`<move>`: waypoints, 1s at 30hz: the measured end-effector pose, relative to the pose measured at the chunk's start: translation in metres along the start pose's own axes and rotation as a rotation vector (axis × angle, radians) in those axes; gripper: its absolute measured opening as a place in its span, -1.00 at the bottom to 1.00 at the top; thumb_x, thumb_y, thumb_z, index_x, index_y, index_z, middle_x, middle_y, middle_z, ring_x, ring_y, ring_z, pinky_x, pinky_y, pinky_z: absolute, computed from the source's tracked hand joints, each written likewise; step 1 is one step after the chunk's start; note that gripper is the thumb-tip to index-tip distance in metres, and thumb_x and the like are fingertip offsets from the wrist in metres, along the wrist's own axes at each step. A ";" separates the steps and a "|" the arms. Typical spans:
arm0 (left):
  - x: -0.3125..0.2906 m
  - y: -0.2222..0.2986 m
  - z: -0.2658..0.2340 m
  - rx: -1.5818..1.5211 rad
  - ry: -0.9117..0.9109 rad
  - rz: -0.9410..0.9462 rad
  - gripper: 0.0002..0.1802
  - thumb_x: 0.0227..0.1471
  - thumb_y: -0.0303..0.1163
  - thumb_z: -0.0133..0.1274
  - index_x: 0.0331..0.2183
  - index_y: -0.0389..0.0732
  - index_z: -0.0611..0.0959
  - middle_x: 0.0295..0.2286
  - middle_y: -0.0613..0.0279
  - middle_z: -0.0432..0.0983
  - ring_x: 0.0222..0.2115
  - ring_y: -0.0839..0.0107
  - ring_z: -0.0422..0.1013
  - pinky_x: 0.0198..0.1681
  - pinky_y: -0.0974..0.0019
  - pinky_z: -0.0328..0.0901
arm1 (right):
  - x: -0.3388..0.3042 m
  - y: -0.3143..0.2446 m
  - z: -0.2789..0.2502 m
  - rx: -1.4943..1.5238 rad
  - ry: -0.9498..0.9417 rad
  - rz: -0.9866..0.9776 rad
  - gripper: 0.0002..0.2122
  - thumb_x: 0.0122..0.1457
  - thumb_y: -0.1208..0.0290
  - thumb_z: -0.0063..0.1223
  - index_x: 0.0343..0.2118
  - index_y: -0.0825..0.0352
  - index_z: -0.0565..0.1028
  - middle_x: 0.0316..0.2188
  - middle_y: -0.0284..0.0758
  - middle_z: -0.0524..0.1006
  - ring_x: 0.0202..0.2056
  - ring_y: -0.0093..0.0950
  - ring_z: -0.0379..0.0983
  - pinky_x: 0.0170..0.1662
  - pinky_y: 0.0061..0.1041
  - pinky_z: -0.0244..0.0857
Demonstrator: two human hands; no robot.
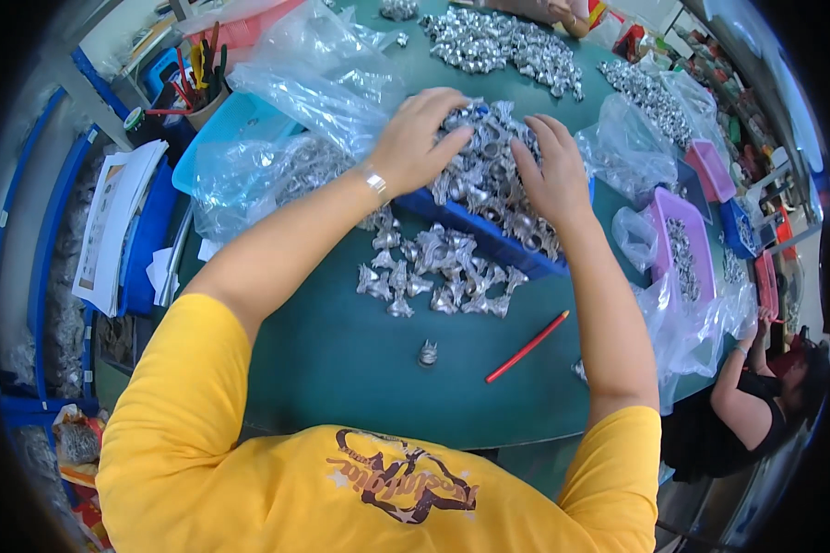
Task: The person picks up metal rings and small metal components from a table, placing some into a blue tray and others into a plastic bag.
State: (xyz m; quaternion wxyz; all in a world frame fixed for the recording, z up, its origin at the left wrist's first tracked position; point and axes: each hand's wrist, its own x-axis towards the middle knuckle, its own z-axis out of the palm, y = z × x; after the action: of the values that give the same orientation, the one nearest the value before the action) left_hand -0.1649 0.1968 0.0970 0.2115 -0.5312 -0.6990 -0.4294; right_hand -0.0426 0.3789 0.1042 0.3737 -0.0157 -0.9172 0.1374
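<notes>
A heap of silvery cast metal parts fills a blue plastic bin on the green table. My left hand rests at the heap's left side, its fingers stretched over the far edge and the thumb apart. At the heap's right side lies my right hand, fingers spread and touching the parts. No single part shows in a grip of either hand. In front of the bin is a loose pile of the same kind of parts. One small metal piece stands alone nearer to me.
A red pencil lies right of the small piece. Left are a light-blue tray and clear plastic bags. On the right stands a pink bin of small parts. More metal heaps lie at the back. Another person works at right.
</notes>
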 end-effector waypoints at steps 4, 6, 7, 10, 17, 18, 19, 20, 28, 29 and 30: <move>0.041 -0.058 0.063 0.096 -0.337 -0.513 -0.44 0.08 -0.04 -0.16 -0.01 -0.23 0.37 0.06 -0.05 0.21 0.09 0.02 0.13 0.13 0.07 0.04 | 0.045 0.040 0.049 -0.084 -0.449 0.528 -0.36 0.14 -0.13 -0.33 0.17 0.23 0.15 0.18 -0.27 0.18 0.19 -0.22 0.06 0.18 0.02 -0.15; 0.032 -0.081 0.065 0.272 -0.568 -0.395 -0.43 0.09 0.03 -0.22 0.04 -0.08 0.35 0.13 0.01 0.09 0.13 -0.02 0.04 0.15 -0.11 -0.09 | 0.059 0.005 0.051 -0.177 -0.667 0.575 -0.36 0.14 -0.12 -0.32 0.19 0.23 0.13 0.19 -0.24 0.15 0.20 -0.22 0.05 0.19 0.05 -0.22; 0.032 -0.079 0.069 0.279 -0.646 -0.369 -0.43 0.09 0.07 -0.24 0.07 0.00 0.33 0.15 0.04 0.04 0.15 -0.06 -0.01 0.16 -0.18 -0.15 | 0.055 0.008 0.048 -0.185 -0.669 0.580 -0.36 0.14 -0.12 -0.32 0.19 0.23 0.13 0.19 -0.24 0.15 0.20 -0.22 0.05 0.19 0.05 -0.22; 0.037 -0.035 0.048 0.191 -0.726 -0.488 -0.42 0.11 0.10 -0.30 0.10 0.09 0.31 0.19 0.07 -0.02 0.17 -0.23 -0.14 0.20 -0.17 -0.27 | 0.030 0.014 0.044 -0.251 -0.592 0.471 -0.38 0.12 -0.06 -0.27 0.18 0.24 0.15 0.17 -0.22 0.19 0.18 -0.19 0.08 0.19 0.08 -0.26; 0.032 -0.014 0.015 -0.143 -0.837 -0.469 -0.41 -0.07 -0.21 -0.03 0.02 -0.18 0.34 0.05 -0.01 0.21 0.06 0.11 0.19 0.09 0.30 0.10 | 0.031 -0.001 0.040 0.085 -0.460 0.440 -0.40 0.05 0.01 -0.10 0.13 0.20 0.23 0.07 -0.19 0.32 0.08 -0.07 0.18 0.13 -0.09 -0.02; 0.032 -0.015 0.023 -0.148 -0.836 -0.464 -0.41 -0.07 -0.21 -0.03 0.02 -0.18 0.34 0.05 -0.01 0.21 0.06 0.11 0.19 0.09 0.30 0.10 | 0.032 -0.001 0.040 0.079 -0.458 0.441 -0.40 0.05 0.01 -0.10 0.13 0.20 0.23 0.07 -0.19 0.32 0.08 -0.07 0.18 0.13 -0.09 -0.02; 0.025 -0.023 0.029 -0.146 -0.654 -0.454 -0.37 -0.11 -0.22 -0.02 0.05 -0.16 0.30 0.03 -0.06 0.23 0.03 0.09 0.22 0.07 0.27 0.12 | 0.037 -0.014 0.043 -0.025 -0.481 0.459 -0.42 0.05 0.00 -0.10 0.14 0.15 0.24 0.09 -0.23 0.31 0.08 -0.06 0.19 0.12 -0.06 -0.02; 0.019 -0.031 0.035 -0.147 -0.483 -0.435 -0.32 -0.14 -0.23 -0.01 0.07 -0.15 0.27 0.01 -0.10 0.24 0.00 0.07 0.25 0.05 0.23 0.15 | 0.038 -0.022 0.044 -0.133 -0.500 0.489 -0.43 0.05 -0.01 -0.10 0.14 0.09 0.24 0.10 -0.26 0.29 0.08 -0.05 0.19 0.11 -0.03 -0.01; 0.017 -0.033 0.012 -0.555 -0.601 -0.433 -0.24 -0.22 -0.43 -0.04 0.11 -0.19 0.19 -0.09 0.02 0.31 -0.07 0.38 0.25 0.02 0.38 0.13 | 0.022 -0.025 0.015 0.324 -0.405 0.356 -0.56 -0.10 0.31 0.01 -0.05 0.10 0.46 -0.15 -0.16 0.48 -0.17 -0.19 0.41 -0.05 -0.30 0.25; 0.014 -0.030 0.010 -0.630 -0.582 -0.392 -0.32 -0.15 -0.42 -0.01 0.08 -0.22 0.23 -0.10 0.10 0.32 -0.07 0.43 0.23 0.03 0.35 0.13 | 0.019 -0.031 0.011 0.342 -0.337 0.258 -0.60 -0.14 0.40 0.03 -0.13 0.17 0.51 -0.27 -0.12 0.50 -0.25 -0.21 0.44 -0.10 -0.35 0.28; 0.011 -0.028 0.009 -0.638 -0.592 -0.390 -0.32 -0.15 -0.42 -0.01 0.08 -0.22 0.23 -0.10 0.10 0.32 -0.07 0.43 0.23 0.03 0.35 0.13 | 0.013 -0.036 0.003 0.418 -0.324 0.210 -0.64 -0.15 0.40 0.04 -0.19 0.22 0.54 -0.32 -0.15 0.50 -0.27 -0.19 0.42 -0.11 -0.31 0.27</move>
State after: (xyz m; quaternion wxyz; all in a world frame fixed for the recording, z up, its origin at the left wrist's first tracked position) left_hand -0.1930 0.2084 0.0904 -0.2549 -0.5280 -0.6493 -0.4845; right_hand -0.0519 0.3449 0.1206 0.2013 -0.0110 -0.9100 0.3622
